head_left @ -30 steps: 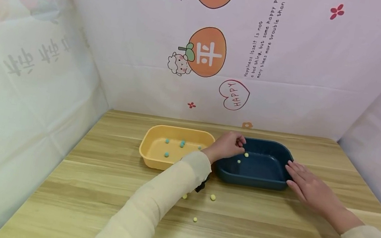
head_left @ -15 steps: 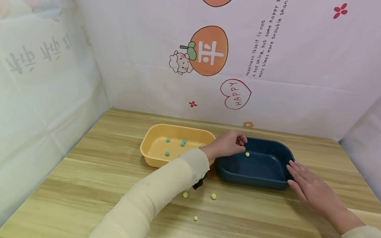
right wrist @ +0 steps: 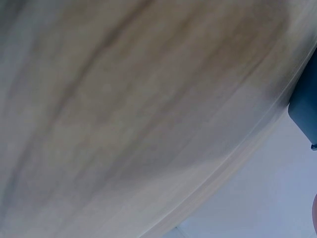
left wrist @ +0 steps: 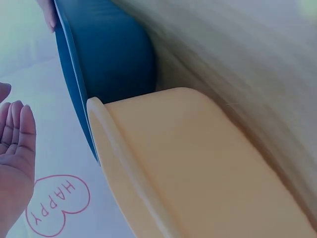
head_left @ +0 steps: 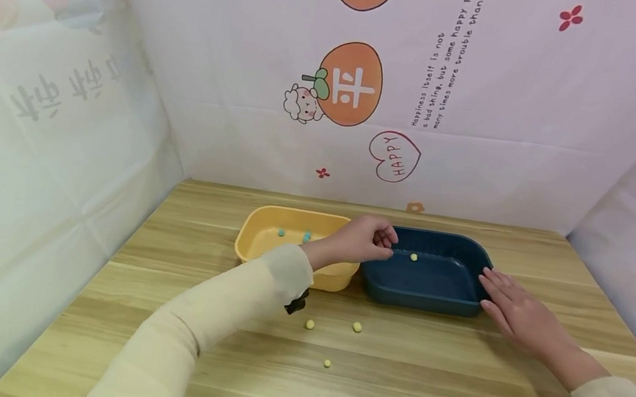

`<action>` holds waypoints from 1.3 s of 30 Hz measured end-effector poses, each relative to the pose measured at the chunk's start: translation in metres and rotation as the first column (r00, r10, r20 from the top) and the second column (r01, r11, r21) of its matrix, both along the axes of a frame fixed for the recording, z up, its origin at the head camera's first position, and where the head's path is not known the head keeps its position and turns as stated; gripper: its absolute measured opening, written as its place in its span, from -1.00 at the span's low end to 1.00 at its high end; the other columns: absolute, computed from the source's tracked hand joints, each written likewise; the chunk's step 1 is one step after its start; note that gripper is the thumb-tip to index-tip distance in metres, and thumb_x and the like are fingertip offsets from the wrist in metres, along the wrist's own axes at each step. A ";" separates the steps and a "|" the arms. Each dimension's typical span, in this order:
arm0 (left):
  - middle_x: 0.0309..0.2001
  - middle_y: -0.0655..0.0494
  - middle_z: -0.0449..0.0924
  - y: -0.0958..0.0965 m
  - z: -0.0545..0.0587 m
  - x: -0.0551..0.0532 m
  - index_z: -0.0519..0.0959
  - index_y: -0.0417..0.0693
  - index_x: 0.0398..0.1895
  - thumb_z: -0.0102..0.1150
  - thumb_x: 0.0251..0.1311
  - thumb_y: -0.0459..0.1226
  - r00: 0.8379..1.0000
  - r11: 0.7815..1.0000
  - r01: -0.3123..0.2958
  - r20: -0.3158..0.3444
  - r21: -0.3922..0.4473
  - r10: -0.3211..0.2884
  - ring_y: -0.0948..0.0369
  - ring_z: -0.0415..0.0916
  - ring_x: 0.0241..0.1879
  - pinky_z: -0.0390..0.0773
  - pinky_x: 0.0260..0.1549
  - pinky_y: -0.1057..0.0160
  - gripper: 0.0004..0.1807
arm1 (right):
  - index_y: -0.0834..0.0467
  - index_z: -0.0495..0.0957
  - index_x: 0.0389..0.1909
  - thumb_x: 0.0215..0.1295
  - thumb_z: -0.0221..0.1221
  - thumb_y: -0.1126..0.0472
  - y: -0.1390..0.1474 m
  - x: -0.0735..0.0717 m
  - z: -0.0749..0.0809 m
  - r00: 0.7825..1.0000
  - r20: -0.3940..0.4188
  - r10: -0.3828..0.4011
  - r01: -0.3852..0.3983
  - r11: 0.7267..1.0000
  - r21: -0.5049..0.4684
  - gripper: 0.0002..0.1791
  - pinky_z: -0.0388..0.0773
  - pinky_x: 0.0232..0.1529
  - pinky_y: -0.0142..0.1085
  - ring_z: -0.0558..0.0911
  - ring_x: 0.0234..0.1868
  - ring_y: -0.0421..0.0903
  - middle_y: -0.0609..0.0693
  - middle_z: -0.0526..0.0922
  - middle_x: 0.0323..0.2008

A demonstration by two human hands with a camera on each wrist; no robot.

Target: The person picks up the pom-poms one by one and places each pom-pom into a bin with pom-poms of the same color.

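My left hand (head_left: 368, 239) hovers above the gap between the yellow tray (head_left: 303, 215) and the dark blue tray (head_left: 425, 302). Its fingers are loosely bent and the thumb stands apart; the left wrist view shows nothing in the hand's palm (left wrist: 17, 144). A small yellow ball (head_left: 414, 257) lies in the blue tray. Blue-green balls (head_left: 281, 233) sit in the yellow tray, partly hidden by my left forearm. With straight fingers, my right hand (head_left: 521, 318) rests against the right end of the blue tray.
On the wooden table (head_left: 419, 389) in front of the trays lie three yellow balls, one nearer (head_left: 327, 364) and two farther back, including the right-hand ball (head_left: 357, 327). A printed white cloth (head_left: 481, 167) stands behind and at both sides.
My left hand has drawn back leftward from over the blue tray, its forearm swinging left over the yellow tray. A ball falling below its fingers is gone from view. The right hand stays put.
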State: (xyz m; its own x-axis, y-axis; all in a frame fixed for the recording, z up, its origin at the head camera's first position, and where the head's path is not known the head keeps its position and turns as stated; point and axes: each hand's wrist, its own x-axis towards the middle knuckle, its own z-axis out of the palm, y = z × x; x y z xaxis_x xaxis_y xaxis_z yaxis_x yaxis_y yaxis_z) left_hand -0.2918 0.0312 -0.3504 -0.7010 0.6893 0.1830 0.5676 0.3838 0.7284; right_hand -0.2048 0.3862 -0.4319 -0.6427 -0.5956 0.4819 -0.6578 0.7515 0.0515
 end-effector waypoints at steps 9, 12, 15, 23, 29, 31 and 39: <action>-0.30 0.16 0.57 -0.026 -0.001 0.025 0.57 -0.14 -0.16 0.29 0.21 -0.35 0.999 0.999 0.050 0.001 -0.015 -0.050 0.31 0.51 -0.32 0.56 -0.26 0.45 -0.83 | 0.44 0.36 0.27 0.46 0.07 0.15 -0.001 0.002 0.001 1.000 0.024 -0.016 0.016 1.000 0.007 -0.48 -0.20 0.42 -0.43 0.14 0.45 0.03 0.37 0.37 0.27; -0.32 0.16 0.57 -0.035 -0.004 0.032 0.57 -0.17 -0.17 0.30 0.20 -0.37 0.997 0.997 0.075 -0.005 -0.003 -0.075 0.30 0.51 -0.34 0.57 -0.26 0.43 -0.83 | 0.44 0.36 0.28 0.46 0.06 0.16 0.000 0.001 0.001 0.999 0.025 -0.020 0.020 1.000 0.009 -0.48 -0.21 0.42 -0.42 0.14 0.45 0.04 0.37 0.36 0.28; -0.33 0.18 0.57 -0.046 -0.010 0.039 0.59 -0.22 -0.17 0.30 0.19 -0.38 0.997 0.997 0.078 0.002 0.003 -0.078 0.31 0.51 -0.35 0.57 -0.29 0.42 -0.83 | 0.43 0.36 0.27 0.46 0.06 0.15 0.000 0.001 0.001 1.000 0.016 -0.022 0.022 1.000 0.012 -0.48 -0.21 0.42 -0.43 0.15 0.45 0.04 0.37 0.38 0.27; -0.31 0.11 0.60 -0.074 -0.024 0.063 0.60 -0.16 -0.22 0.29 0.16 -0.41 0.996 0.995 0.090 0.023 0.052 -0.091 0.31 0.49 -0.37 0.57 -0.35 0.37 -0.86 | 0.42 0.39 0.26 0.45 0.09 0.11 -0.001 0.002 0.001 1.000 0.001 -0.006 0.006 1.000 -0.004 -0.47 -0.17 0.41 -0.44 0.25 0.39 0.11 0.37 0.41 0.24; -0.31 0.08 0.60 -0.091 -0.036 0.076 0.60 -0.21 -0.20 0.27 0.16 -0.43 0.993 0.994 0.095 0.066 0.055 -0.099 0.32 0.47 -0.38 0.56 -0.37 0.39 -0.86 | 0.41 0.39 0.27 0.44 0.10 0.12 -0.001 0.002 0.001 1.000 0.010 -0.007 0.007 1.000 0.003 -0.46 -0.17 0.42 -0.42 0.25 0.40 0.12 0.36 0.39 0.25; -0.33 0.11 0.59 -0.095 -0.040 0.080 0.60 -0.22 -0.20 0.26 0.15 -0.43 0.993 0.995 0.096 0.069 0.039 -0.098 0.34 0.46 -0.38 0.55 -0.38 0.39 -0.85 | 0.41 0.38 0.27 0.44 0.09 0.12 -0.001 0.002 0.001 1.000 0.014 -0.018 0.018 1.000 0.003 -0.46 -0.18 0.41 -0.43 0.24 0.40 0.11 0.36 0.39 0.26; -0.35 0.06 0.59 -0.112 -0.056 0.088 0.59 -0.27 -0.20 0.29 0.13 -0.44 0.993 0.994 0.102 0.061 -0.025 -0.101 0.33 0.46 -0.39 0.55 -0.37 0.40 -0.83 | 0.41 0.35 0.29 0.45 0.08 0.15 0.000 0.002 0.000 0.999 0.021 -0.033 0.033 0.999 0.013 -0.47 -0.21 0.42 -0.43 0.13 0.45 0.02 0.35 0.36 0.29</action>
